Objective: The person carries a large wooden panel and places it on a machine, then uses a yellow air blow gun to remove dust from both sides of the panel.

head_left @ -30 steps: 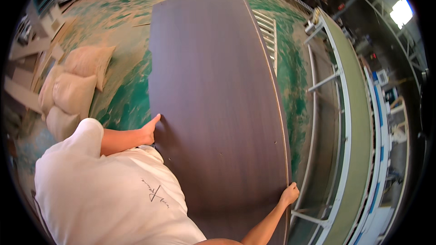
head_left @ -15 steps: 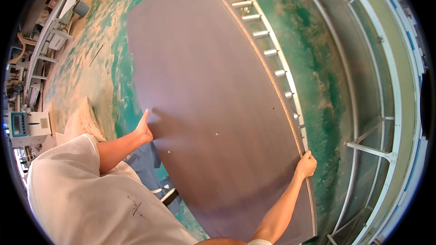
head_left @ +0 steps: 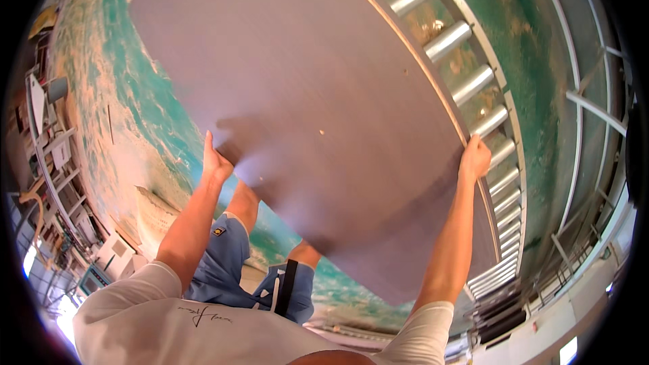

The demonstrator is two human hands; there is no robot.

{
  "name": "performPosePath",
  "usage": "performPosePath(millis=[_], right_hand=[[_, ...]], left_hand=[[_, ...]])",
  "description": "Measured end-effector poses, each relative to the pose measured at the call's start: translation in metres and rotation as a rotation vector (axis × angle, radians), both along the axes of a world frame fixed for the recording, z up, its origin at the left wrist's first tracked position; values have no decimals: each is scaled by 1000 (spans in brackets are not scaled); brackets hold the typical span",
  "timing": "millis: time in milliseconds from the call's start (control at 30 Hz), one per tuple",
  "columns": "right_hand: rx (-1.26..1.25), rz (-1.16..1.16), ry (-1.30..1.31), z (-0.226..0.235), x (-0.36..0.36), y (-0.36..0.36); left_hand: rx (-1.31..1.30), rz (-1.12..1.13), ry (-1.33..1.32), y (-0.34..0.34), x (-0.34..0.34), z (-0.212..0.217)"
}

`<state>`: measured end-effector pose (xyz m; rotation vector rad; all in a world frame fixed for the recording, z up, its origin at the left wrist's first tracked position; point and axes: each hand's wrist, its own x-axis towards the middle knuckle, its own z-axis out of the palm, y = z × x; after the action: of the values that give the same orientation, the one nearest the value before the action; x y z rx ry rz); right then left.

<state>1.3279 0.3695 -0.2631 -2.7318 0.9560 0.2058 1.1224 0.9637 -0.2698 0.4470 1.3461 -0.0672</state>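
A large, flat wood-based panel (head_left: 291, 74) with a dull brown-grey face and a light raw edge spans the middle of the view. My left hand (head_left: 218, 161) holds its left edge, thumb up along the face and fingers hidden behind. At the right edge my right hand (head_left: 476, 158) is closed round the raw rim. The panel lies tilted between my arms, its right side over the roller conveyor (head_left: 488, 122). A few small light spots or holes mark its face. My shadow falls across the lower part.
Metal rollers run along the panel's right side, with a pale metal frame (head_left: 574, 115) beyond. The green floor (head_left: 135, 108) is worn and dusty. A tan sack-like item (head_left: 155, 209) lies left of my legs; a grey bucket (head_left: 58, 88) and machines stand farther left.
My view has turned, and more conveyor rollers show along the panel's right side. The panel appears nearer and more slanted. Both hands keep hold of its edges; my right hand appears higher.
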Motion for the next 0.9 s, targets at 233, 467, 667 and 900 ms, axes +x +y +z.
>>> performPosePath(millis=[233, 467, 667, 900], right_hand=[[197, -60, 106, -64, 41, 19], [104, 254, 418, -110, 102, 8], [142, 202, 20, -115, 74, 32], [493, -964, 132, -103, -312, 64]], left_hand=[[7, 21, 41, 25, 43, -60], [113, -44, 133, 21, 81, -103], [52, -120, 163, 34, 89, -106], [252, -447, 347, 42, 77, -126]])
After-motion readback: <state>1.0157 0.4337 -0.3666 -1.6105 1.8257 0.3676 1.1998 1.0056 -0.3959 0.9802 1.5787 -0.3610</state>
